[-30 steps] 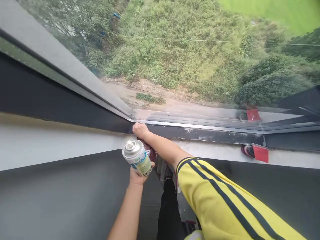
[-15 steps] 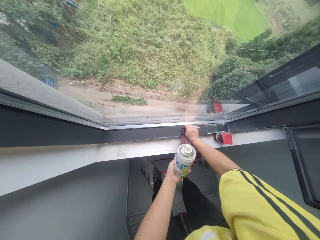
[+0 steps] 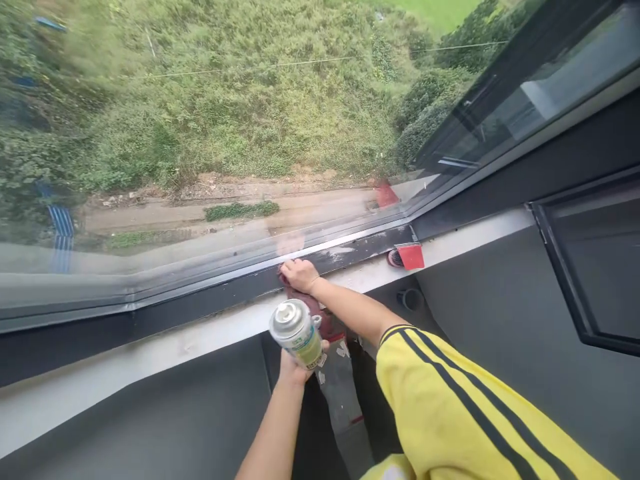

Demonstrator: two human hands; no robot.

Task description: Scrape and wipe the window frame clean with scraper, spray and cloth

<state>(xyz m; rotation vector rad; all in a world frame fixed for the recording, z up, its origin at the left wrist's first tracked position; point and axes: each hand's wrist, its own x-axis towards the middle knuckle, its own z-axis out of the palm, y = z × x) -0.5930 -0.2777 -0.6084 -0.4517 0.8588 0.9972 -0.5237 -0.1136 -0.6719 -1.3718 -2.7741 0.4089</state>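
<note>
The window (image 3: 200,133) fills the upper part of my view, its glass blurred with reflections, so the grassy slope outside is hard to make out. Below it runs the dark window frame (image 3: 210,300), slanting from the lower left up toward the right, and under that the pale sill (image 3: 150,350).

My yellow sleeve (image 3: 450,407) with dark stripes is cut off at the bottom edge. My right hand (image 3: 300,275) presses on the dark frame about midway along it, fingers closed together over a dark red rag (image 3: 314,308); most of the rag is hidden under my hand and wrist, the rest hangs down over the sill's edge.

My left hand (image 3: 295,367) is wrapped around 1 spray can (image 3: 297,333), held in the air just in front of the sill and below my right hand. The can's long axis is tilted, its silver top pointing up and left toward me; its lower end is hidden in my grip, and the label is too blurred to read.

A small red tool (image 3: 407,255) lies on the sill further right; I cannot tell what it is.
</note>
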